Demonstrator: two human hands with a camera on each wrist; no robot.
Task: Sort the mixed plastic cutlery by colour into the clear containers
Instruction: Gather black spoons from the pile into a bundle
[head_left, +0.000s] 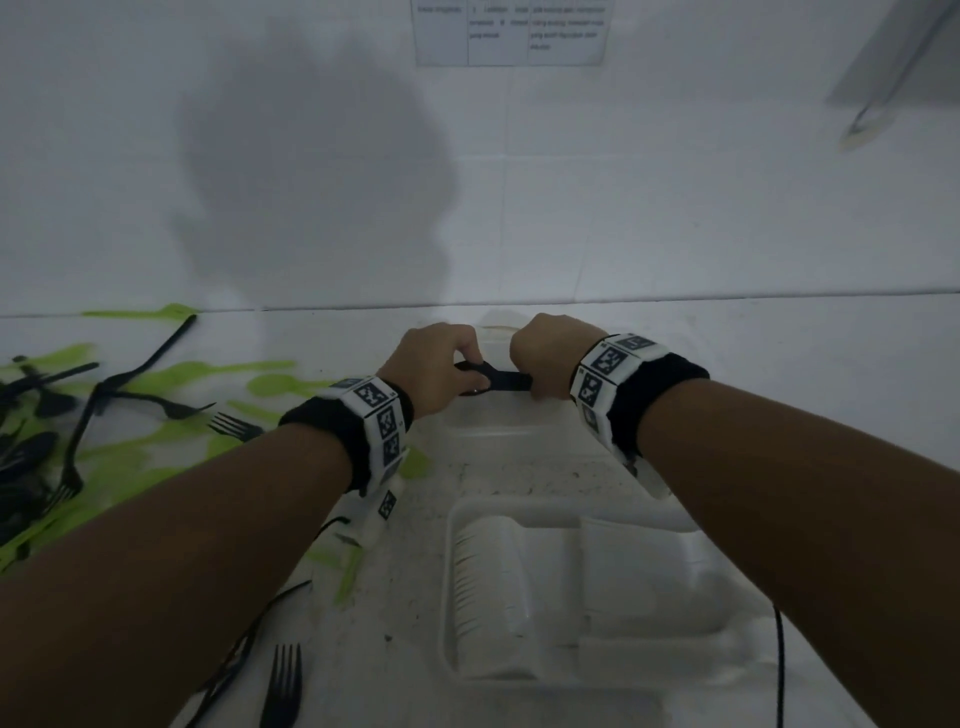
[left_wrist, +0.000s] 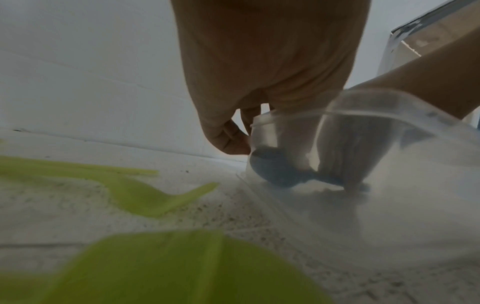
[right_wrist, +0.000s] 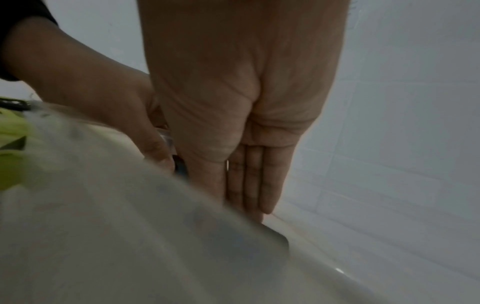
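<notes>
Over the far clear container (head_left: 498, 415), near the white wall, both hands meet on one black piece of cutlery (head_left: 501, 379), a dark flat handle lying crosswise between them. The left hand (head_left: 436, 369) curls its fingers (left_wrist: 231, 139) round one end, while the right hand (head_left: 545, 358) holds the other end with its fingers (right_wrist: 249, 181) straight and together, pointing down. Left on the table (head_left: 779, 364) sprawl green cutlery (head_left: 270, 384) and black forks (head_left: 283, 686); a nearer container (head_left: 571, 587) sits between the forearms.

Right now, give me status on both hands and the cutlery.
Left hand and right hand both grip one black plastic utensil over the far clear plastic container. Green and black cutlery pile unsorted at left. Nothing blocking.
</notes>
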